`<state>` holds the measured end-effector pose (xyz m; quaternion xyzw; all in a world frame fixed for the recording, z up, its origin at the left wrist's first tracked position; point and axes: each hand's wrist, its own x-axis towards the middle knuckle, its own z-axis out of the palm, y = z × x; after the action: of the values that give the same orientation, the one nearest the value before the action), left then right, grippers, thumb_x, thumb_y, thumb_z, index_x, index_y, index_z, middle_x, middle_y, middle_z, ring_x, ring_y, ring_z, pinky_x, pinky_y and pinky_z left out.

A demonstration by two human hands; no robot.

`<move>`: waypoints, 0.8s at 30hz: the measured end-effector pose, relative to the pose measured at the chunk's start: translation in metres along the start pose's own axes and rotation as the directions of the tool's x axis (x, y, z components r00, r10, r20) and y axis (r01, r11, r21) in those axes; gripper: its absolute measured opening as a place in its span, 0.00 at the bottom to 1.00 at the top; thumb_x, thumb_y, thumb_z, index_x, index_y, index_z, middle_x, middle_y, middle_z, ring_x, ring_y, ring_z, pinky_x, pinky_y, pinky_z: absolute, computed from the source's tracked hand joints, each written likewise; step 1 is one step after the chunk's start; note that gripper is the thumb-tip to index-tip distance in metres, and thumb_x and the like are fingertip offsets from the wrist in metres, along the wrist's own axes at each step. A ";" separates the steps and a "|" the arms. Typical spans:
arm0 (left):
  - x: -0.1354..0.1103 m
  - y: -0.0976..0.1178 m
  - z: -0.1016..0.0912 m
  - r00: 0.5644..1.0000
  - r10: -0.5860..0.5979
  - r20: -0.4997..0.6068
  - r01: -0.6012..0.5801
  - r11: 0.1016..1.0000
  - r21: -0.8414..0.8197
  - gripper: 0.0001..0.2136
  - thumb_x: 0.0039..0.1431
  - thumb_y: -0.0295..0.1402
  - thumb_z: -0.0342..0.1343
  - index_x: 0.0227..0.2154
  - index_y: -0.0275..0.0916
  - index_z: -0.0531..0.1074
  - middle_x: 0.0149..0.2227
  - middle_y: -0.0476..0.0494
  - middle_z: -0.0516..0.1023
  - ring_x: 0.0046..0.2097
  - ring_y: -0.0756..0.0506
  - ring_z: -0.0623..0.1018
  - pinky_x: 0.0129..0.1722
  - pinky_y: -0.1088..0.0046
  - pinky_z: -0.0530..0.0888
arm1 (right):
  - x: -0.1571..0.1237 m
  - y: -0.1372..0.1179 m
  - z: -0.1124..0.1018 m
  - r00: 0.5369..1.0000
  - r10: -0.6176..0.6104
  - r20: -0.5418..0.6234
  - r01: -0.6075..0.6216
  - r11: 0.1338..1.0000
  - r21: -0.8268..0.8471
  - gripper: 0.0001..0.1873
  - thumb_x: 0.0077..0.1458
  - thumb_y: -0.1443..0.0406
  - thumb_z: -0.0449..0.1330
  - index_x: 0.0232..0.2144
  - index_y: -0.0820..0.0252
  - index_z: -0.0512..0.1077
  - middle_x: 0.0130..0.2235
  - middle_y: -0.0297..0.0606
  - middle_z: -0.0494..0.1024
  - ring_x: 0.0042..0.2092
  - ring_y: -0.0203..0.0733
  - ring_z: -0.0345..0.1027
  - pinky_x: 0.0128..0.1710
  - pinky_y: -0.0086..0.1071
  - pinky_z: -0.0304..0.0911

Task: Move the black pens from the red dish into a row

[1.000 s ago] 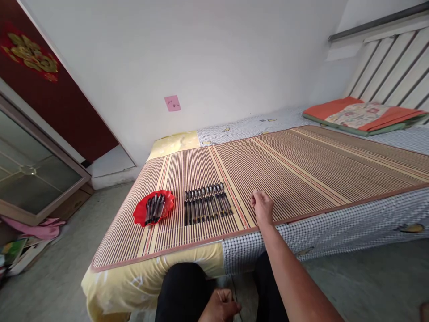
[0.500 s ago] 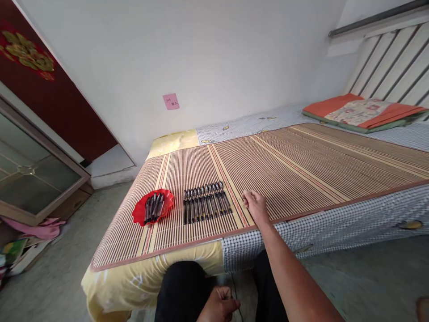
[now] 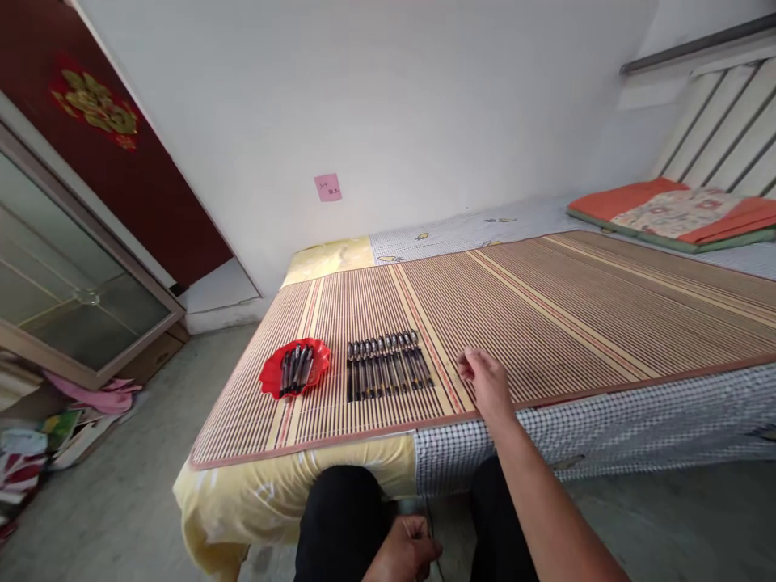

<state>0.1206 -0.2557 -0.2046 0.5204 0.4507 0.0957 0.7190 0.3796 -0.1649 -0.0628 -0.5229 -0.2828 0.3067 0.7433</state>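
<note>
My right hand rests near the front edge of the striped bamboo mat, its fingers curled in and nothing visible in them. To its left, apart from it, several black-capped pens lie side by side in a neat row. Farther left, a red scalloped plate carries several more pens in a loose bunch. Low in front, by my knees, my left hand is closed in a loose fist, with no object showing in it.
The mat covers a bed with a yellow and checked sheet. A folded orange quilt lies at the far right, beside the white slatted headboard. At left stand a glass-panelled cabinet door and items on the floor.
The view has turned slightly left, so everything sits farther right in the picture. My right hand stays near the same spot on the mat, fingers still curled. Pens and plate are unmoved.
</note>
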 end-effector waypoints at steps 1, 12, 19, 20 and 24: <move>0.000 0.001 0.000 1.000 0.010 0.002 -0.010 1.000 -0.007 0.26 0.39 0.52 0.66 0.14 0.44 0.55 0.09 0.59 0.56 0.15 0.55 0.56 0.20 0.73 0.50 | -0.010 -0.006 0.000 0.997 0.000 0.081 -0.001 1.000 0.014 0.24 0.52 0.45 0.65 0.28 0.61 0.73 0.26 0.34 0.73 0.26 0.33 0.65 0.25 0.25 0.61; -0.001 0.008 0.003 0.989 0.094 -0.110 -0.107 0.987 -0.122 0.27 0.41 0.62 0.61 0.19 0.43 0.61 0.12 0.57 0.61 0.14 0.54 0.57 0.18 0.74 0.50 | -0.130 0.081 -0.025 0.624 0.564 0.541 0.320 0.447 -0.835 0.16 0.62 0.60 0.53 0.27 0.61 0.73 0.35 0.46 0.80 0.40 0.45 0.75 0.39 0.33 0.64; -0.001 0.015 -0.005 0.988 0.082 -0.134 -0.098 0.989 -0.114 0.31 0.35 0.67 0.62 0.21 0.42 0.62 0.13 0.57 0.62 0.14 0.54 0.57 0.17 0.74 0.50 | -0.120 0.073 0.010 0.497 0.727 0.473 0.409 0.284 -0.867 0.11 0.58 0.65 0.59 0.32 0.67 0.80 0.39 0.52 0.83 0.45 0.51 0.77 0.39 0.33 0.64; -0.005 0.023 -0.007 0.988 0.093 -0.123 -0.107 0.988 -0.108 0.31 0.36 0.66 0.62 0.21 0.42 0.62 0.14 0.56 0.64 0.15 0.54 0.58 0.17 0.74 0.51 | -0.118 0.073 0.015 0.492 0.742 0.455 0.378 0.288 -0.880 0.09 0.57 0.66 0.61 0.30 0.67 0.80 0.36 0.50 0.83 0.43 0.52 0.78 0.38 0.33 0.64; -0.034 0.083 -0.007 0.968 0.249 -0.026 -0.250 0.965 -0.080 0.25 0.50 0.57 0.63 0.24 0.38 0.67 0.19 0.54 0.67 0.19 0.54 0.60 0.21 0.75 0.56 | -0.116 0.076 0.018 0.434 0.775 0.460 0.207 0.411 -0.888 0.04 0.52 0.70 0.66 0.26 0.66 0.77 0.31 0.40 0.81 0.38 0.46 0.77 0.38 0.33 0.68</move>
<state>0.1236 -0.2355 -0.1175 0.5420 0.3829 0.2082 0.7185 0.2788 -0.2211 -0.1414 -0.6380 -0.6021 0.4780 0.0429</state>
